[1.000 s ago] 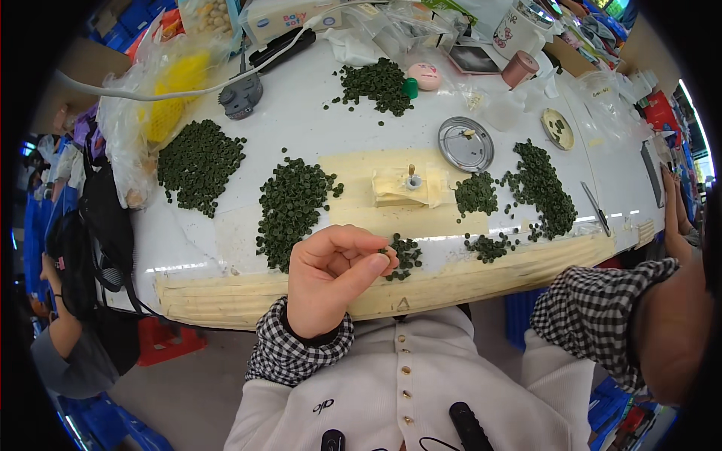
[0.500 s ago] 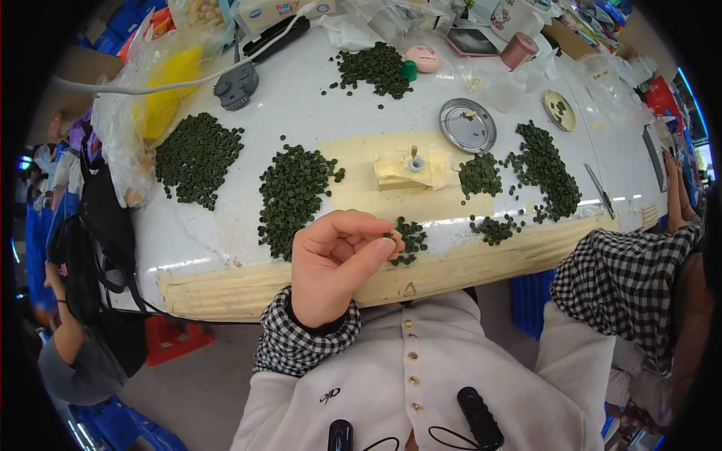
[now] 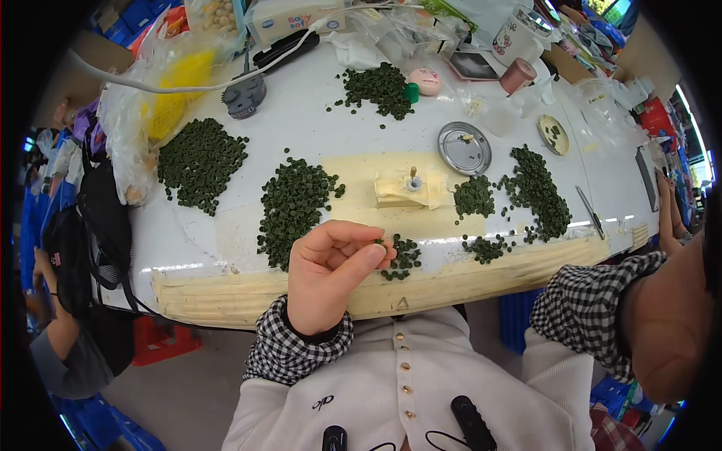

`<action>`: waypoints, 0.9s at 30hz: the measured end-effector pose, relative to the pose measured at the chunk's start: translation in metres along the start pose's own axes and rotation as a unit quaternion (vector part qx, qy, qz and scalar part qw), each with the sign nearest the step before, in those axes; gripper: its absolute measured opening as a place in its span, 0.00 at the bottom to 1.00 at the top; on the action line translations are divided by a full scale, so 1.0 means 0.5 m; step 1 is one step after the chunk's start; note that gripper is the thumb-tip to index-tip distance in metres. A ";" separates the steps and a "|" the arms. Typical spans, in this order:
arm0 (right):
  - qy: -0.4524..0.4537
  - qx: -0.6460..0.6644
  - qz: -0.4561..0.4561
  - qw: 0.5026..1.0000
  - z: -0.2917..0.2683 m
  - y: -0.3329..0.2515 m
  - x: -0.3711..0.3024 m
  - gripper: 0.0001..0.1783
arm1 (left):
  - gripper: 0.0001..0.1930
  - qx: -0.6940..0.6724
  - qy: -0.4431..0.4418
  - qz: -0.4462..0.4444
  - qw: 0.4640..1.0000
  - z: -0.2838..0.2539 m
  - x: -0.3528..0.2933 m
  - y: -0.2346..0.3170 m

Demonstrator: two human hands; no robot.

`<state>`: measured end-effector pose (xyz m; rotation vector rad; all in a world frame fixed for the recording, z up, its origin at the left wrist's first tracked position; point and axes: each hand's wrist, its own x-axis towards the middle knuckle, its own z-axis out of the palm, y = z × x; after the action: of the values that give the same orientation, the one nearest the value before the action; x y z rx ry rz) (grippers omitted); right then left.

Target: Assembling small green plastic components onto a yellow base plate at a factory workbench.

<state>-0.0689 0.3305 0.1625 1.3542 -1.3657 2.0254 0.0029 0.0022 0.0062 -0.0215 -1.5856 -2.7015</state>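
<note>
My left hand (image 3: 331,264) is raised over the table's front edge, thumb and fingertips pinched on a small dark green disc (image 3: 380,241), mostly covered by the fingers. Just behind the fingertips lies a small heap of similar dark green discs (image 3: 407,255). Beyond the hand stands a tape-covered block (image 3: 391,197) with a grey ring and a peg on top. My right hand (image 3: 668,334) is lifted close at the right rim, past its checked cuff. It is blurred and its fingers do not show.
Larger heaps of green discs lie left (image 3: 201,165), centre-left (image 3: 293,207), at the back (image 3: 383,89) and right (image 3: 540,192). Also on the table are a round metal lid (image 3: 464,148), tweezers (image 3: 590,212), a cream dish (image 3: 553,134) and a grey device (image 3: 244,95). Other people's arms show at both sides.
The view has shifted slightly. My right hand and its checked cuff have swung further into view at the right. My left hand keeps its pinch.
</note>
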 end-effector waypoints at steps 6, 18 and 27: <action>-0.094 0.081 0.034 0.992 0.112 0.011 -0.087 0.16 | 0.09 -0.050 -0.003 0.003 0.999 0.000 0.003 -0.001; -0.136 0.152 0.006 0.979 0.133 -0.036 -0.089 0.17 | 0.09 -0.053 -0.008 0.014 0.998 0.000 0.005 -0.007; -0.184 0.324 -0.075 0.925 0.174 0.041 -0.037 0.12 | 0.09 -0.026 -0.013 0.000 1.000 0.001 0.002 -0.003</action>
<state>-0.0297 0.2504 0.1429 2.1306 -0.6720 2.2926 0.0020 0.0033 0.0049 -0.0565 -1.5223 -2.7526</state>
